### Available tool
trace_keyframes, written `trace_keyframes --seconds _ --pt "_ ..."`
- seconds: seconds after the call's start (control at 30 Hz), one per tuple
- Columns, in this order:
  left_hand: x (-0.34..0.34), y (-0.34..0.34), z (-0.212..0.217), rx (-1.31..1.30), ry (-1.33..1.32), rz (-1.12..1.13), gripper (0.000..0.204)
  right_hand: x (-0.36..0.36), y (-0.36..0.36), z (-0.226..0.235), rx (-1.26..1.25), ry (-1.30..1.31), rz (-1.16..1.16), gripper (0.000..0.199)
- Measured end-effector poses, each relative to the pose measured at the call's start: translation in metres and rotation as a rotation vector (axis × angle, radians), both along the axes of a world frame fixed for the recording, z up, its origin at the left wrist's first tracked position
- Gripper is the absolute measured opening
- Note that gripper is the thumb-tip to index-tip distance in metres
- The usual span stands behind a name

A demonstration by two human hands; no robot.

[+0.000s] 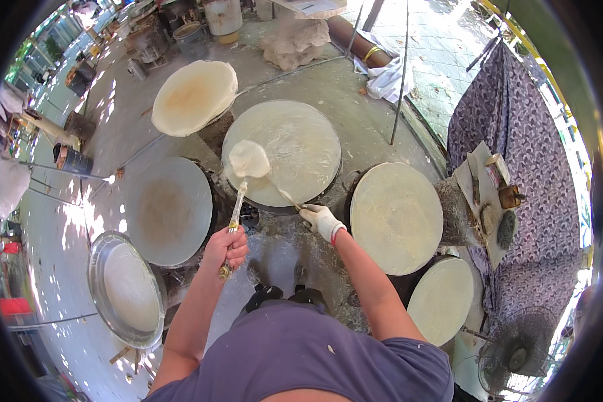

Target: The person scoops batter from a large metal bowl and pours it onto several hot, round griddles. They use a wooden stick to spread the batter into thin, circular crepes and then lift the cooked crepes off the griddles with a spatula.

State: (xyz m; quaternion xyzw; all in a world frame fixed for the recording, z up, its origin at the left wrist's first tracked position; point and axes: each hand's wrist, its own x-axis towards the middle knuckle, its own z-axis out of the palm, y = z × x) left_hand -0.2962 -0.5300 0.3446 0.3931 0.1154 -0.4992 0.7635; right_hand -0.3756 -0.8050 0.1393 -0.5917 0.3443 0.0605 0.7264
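Two hands, left hand (226,247) gripping ladle (240,194), bowl pointing away

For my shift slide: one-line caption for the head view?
Left hand lifts a batter-coated spreader over the middle griddle; gloved right hand works its near edge.

Bright daylight, outdoors under cover. Sun comes thru gaps overhead: dappled patches on the concrete floor (80,221) at left, far left blown out. Far right also overexposed, pavement washed nearly white. Centre evenly lit, soft shade, no hard shadows on the round griddle (285,151); mild sheen on its pale batter. Metal tray (97,268) near left shows slight glare on rim. Heavy fisheye: black vignette all round, straight poles bend twd edges, things at rim squeezed & soft. Centre sharp; right hand (320,220) in white glove crisp, no motion blur.
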Motion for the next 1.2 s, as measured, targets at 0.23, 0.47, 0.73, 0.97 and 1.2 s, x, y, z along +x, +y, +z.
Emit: trace_keyframes --seconds 0.23,0.47,0.73,0.97,1.2 --pt "-0.018 0.060 0.026 0.154 -0.189 0.232 0.006 0.005 0.006 0.042 0.171 -0.064 -0.670 0.025" --pt "0.028 0.115 0.007 0.448 -0.614 0.257 0.010 0.028 0.106 0.053 0.156 -0.068 -0.302 0.042" --pt "0.116 0.198 -0.180 1.088 -1.330 -0.087 0.023 0.069 0.279 0.005 -0.352 -0.135 -0.129 0.037" --pt "0.183 0.257 -0.168 1.203 -1.393 -0.295 0.019 0.126 0.354 0.027 -0.689 0.017 -0.078 0.043" --pt "0.222 0.316 -0.160 1.282 -1.509 -0.339 0.022 0.140 0.385 0.042 -0.404 -0.032 -0.438 0.038"
